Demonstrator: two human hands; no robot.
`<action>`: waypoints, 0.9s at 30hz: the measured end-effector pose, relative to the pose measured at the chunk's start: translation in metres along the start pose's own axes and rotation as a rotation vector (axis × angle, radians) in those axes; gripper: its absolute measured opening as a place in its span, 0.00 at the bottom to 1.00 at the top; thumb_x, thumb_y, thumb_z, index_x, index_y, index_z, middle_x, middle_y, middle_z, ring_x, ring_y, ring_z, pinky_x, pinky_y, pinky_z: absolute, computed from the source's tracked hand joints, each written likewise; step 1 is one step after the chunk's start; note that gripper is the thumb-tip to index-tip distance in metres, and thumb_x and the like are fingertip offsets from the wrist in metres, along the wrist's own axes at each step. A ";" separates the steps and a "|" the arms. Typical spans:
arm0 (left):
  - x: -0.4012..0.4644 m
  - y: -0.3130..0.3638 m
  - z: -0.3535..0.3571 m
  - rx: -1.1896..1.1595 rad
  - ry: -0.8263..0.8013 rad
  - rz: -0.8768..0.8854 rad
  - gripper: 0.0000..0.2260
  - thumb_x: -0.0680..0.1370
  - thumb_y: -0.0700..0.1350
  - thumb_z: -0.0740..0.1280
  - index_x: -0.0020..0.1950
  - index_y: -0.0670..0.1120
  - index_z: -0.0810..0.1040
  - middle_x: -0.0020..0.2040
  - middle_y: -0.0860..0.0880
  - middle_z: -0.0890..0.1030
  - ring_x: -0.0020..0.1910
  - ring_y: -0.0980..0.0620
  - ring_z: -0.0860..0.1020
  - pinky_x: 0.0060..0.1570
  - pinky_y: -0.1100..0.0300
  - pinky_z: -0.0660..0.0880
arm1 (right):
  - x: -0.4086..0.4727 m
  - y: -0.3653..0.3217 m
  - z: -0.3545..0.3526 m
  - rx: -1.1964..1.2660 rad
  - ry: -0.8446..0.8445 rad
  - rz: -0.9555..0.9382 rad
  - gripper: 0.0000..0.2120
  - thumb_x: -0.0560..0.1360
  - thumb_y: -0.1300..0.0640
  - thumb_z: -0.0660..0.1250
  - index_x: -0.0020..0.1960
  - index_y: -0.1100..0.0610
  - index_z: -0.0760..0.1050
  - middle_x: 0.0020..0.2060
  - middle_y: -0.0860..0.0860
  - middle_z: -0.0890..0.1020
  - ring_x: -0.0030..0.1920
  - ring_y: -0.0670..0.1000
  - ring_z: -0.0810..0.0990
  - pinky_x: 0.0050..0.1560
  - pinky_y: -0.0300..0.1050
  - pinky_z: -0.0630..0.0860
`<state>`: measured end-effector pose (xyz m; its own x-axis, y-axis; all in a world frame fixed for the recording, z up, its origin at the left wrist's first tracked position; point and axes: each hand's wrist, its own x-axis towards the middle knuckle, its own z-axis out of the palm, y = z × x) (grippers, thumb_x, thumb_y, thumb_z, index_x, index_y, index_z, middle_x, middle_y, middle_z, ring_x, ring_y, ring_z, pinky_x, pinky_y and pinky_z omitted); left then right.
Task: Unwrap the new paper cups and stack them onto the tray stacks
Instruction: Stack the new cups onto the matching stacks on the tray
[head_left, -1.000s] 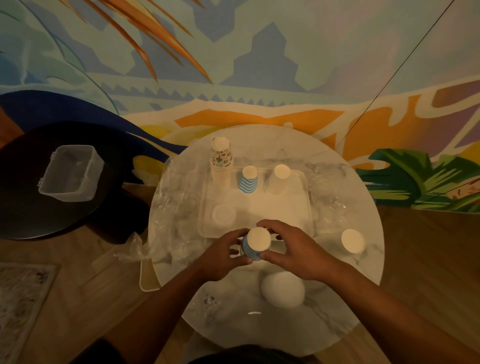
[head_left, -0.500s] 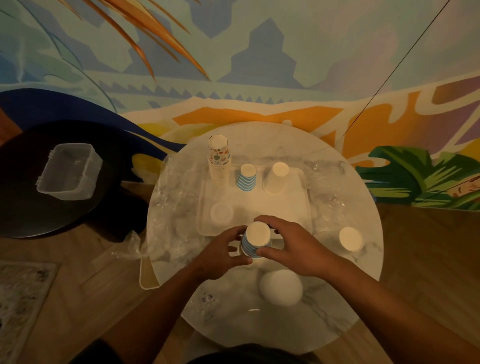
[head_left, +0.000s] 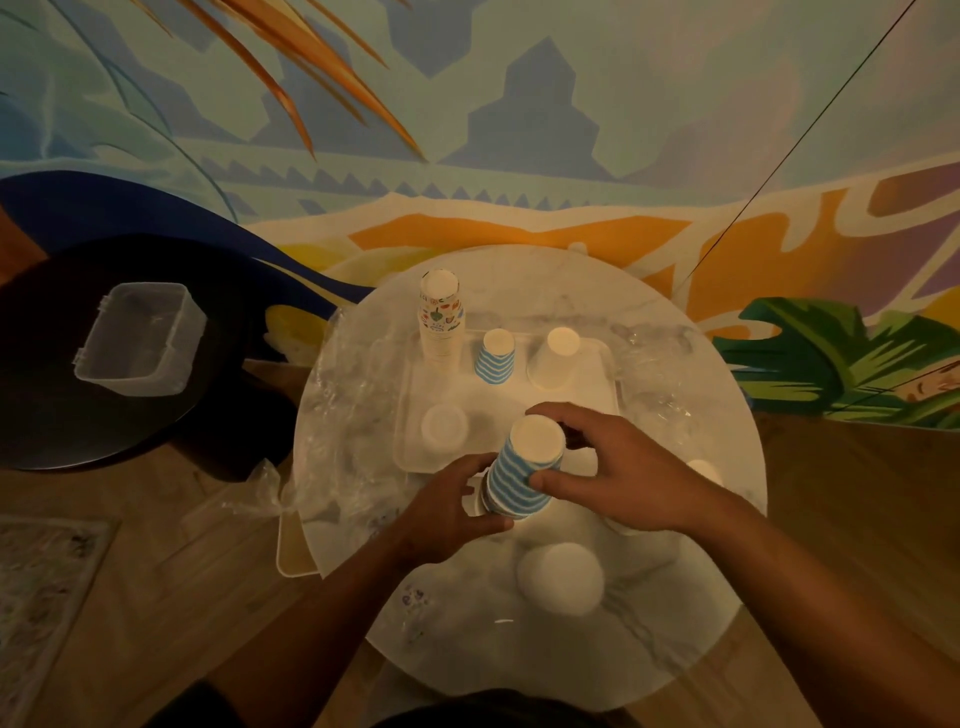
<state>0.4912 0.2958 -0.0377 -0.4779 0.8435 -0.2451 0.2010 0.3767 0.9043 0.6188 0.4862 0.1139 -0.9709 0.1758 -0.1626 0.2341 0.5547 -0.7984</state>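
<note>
An upside-down stack of blue-and-white striped paper cups (head_left: 522, 478) is held between both hands at the near edge of the white tray (head_left: 597, 400). My left hand (head_left: 447, 506) grips its lower part; my right hand (head_left: 618, 470) holds the upper cups. On the tray's far side stand a tall stack with colourful prints (head_left: 440, 319), a short blue-striped stack (head_left: 495, 358) and a plain white stack (head_left: 556, 358). A low white cup (head_left: 444, 426) sits at the tray's near left.
The round marble table (head_left: 701, 597) carries crumpled clear wrap (head_left: 343, 415) on the left and more (head_left: 649, 395) on the right. A white upturned cup (head_left: 561, 577) stands nearer me. A clear plastic box (head_left: 140, 338) rests on a black side table at the left.
The striped stack has come up off the table and looks taller and nearer the camera; both hands rose with it, still clasping it.
</note>
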 end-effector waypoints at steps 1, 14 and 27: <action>0.000 0.001 0.000 0.007 0.006 0.006 0.36 0.68 0.52 0.81 0.73 0.55 0.71 0.68 0.59 0.76 0.66 0.62 0.75 0.65 0.51 0.76 | 0.000 -0.003 -0.007 0.004 0.010 -0.006 0.23 0.75 0.49 0.75 0.68 0.44 0.73 0.61 0.40 0.80 0.61 0.47 0.79 0.62 0.52 0.77; -0.005 0.037 -0.020 -0.098 0.092 0.117 0.29 0.70 0.46 0.81 0.68 0.53 0.74 0.64 0.57 0.79 0.64 0.54 0.78 0.62 0.52 0.78 | 0.031 -0.003 -0.082 -0.070 0.190 0.003 0.24 0.75 0.48 0.74 0.69 0.46 0.72 0.59 0.38 0.79 0.59 0.42 0.79 0.60 0.50 0.79; -0.006 0.067 -0.045 -0.342 0.114 0.125 0.26 0.73 0.40 0.79 0.67 0.52 0.76 0.62 0.47 0.82 0.63 0.45 0.80 0.61 0.47 0.78 | 0.152 0.053 -0.080 -0.162 0.238 0.031 0.23 0.73 0.54 0.77 0.65 0.52 0.74 0.58 0.47 0.80 0.55 0.48 0.80 0.45 0.26 0.70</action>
<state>0.4687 0.2982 0.0399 -0.5637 0.8196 -0.1026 -0.0241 0.1078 0.9939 0.4874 0.6073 0.0935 -0.9284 0.3704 -0.0296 0.2874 0.6653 -0.6890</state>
